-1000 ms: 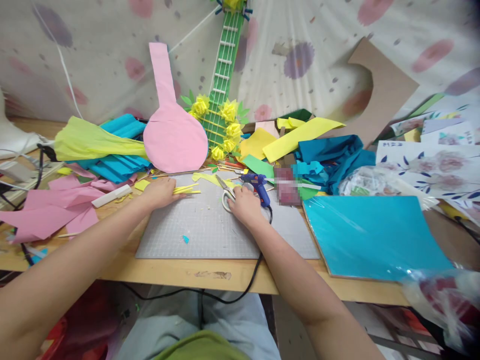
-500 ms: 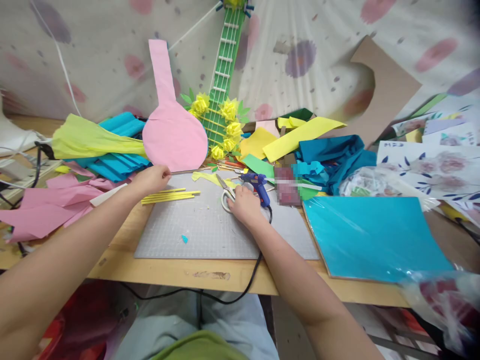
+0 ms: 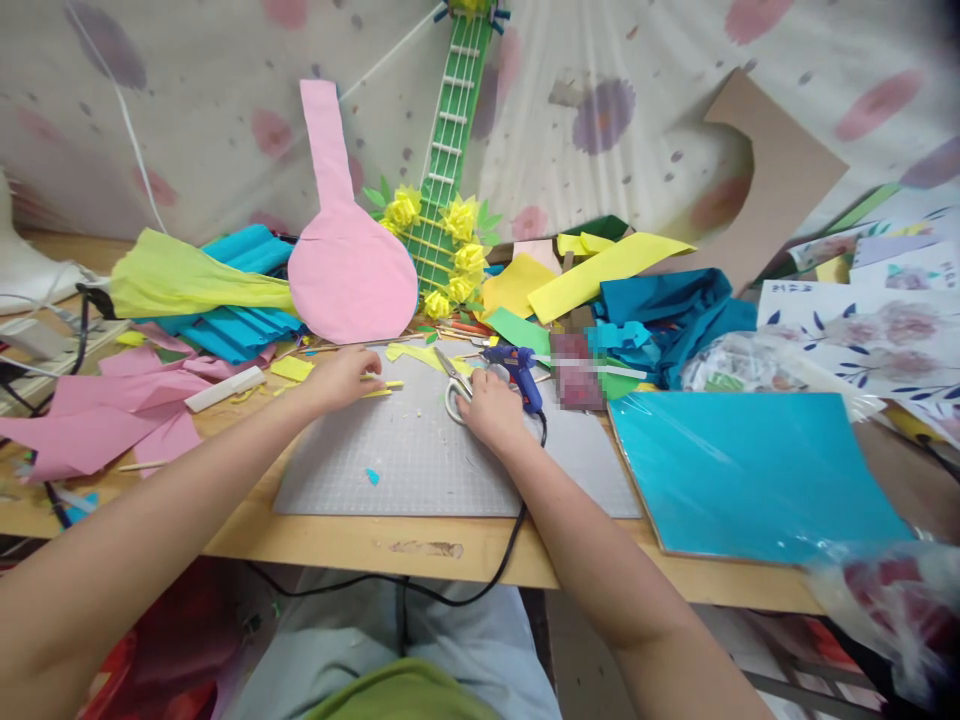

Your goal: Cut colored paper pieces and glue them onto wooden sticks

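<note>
Thin yellow sticks [image 3: 390, 385] lay at the upper left of a gray gridded mat [image 3: 405, 470], partly hidden beneath the left hand [image 3: 341, 380]. That hand's fingers were curled narrowly over them; whether they pinched any stick could not be told. The right hand [image 3: 495, 405] rested over the handles of the scissors [image 3: 450, 366], the firmness of its hold likewise hidden. The metal blades pointed away from the wearer, and just beside this hand lay a blue glue gun [image 3: 527, 385] with a black cord.

Stage of work, as judged: the pink cutout [image 3: 352, 270], a rounded body with a straight neck, appeared cut to outline, but its visible face bore no strings, frets or flowers. The green model [image 3: 455, 120] behind it appeared largely complete, with white strings, pale crossbars and crinkled yellow flowers [image 3: 459, 218]. No attachment of the sticks to the pink form was visible.

Farther out, creased pink scraps [image 3: 112, 410] and gathered lime crepe-like material [image 3: 187, 280] lay at left. A smooth, glossy turquoise sheet [image 3: 750, 460] lay at right on the wooden table [image 3: 337, 540], and an angular brown board [image 3: 795, 180] with a curved cutaway stood behind.
</note>
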Tool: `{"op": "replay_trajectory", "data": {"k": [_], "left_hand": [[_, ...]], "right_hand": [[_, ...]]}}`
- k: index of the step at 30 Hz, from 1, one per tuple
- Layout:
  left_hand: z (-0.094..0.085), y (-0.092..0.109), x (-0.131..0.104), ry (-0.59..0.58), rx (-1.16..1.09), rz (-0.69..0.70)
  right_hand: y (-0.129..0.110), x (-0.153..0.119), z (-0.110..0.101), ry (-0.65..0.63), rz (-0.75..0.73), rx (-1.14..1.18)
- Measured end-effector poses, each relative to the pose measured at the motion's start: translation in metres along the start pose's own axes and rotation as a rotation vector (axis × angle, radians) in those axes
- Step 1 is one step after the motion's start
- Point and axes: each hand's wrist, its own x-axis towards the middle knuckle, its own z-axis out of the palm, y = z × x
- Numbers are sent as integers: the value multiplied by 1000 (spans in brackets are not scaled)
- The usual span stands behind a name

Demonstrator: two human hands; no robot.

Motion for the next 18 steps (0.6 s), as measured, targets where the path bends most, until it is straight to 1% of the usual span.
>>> {"op": "replay_trajectory", "data": {"k": [2,5,7,9,12,15,18], "left_hand": [[6,9,1,-2,14,46],[13,19,4,-3,35,76],[15,23,6,-15,53,78],[14,26,8,1,78,65],[7,27,10,77,130,14],[-5,26,11,157,160,-40],[-16,25,13,245,119,-26]], "right_hand": [[0,0,0,-6,0,0],[1,0,-1,-8,-6,10],[1,0,-1,-6,-9,16],[1,0,-1,-9,-11,17],[1,0,-2,-23,-12,12],[1,-1,-3,-20,-13,8],[0,-2,-4,-22,-12,12]]}}
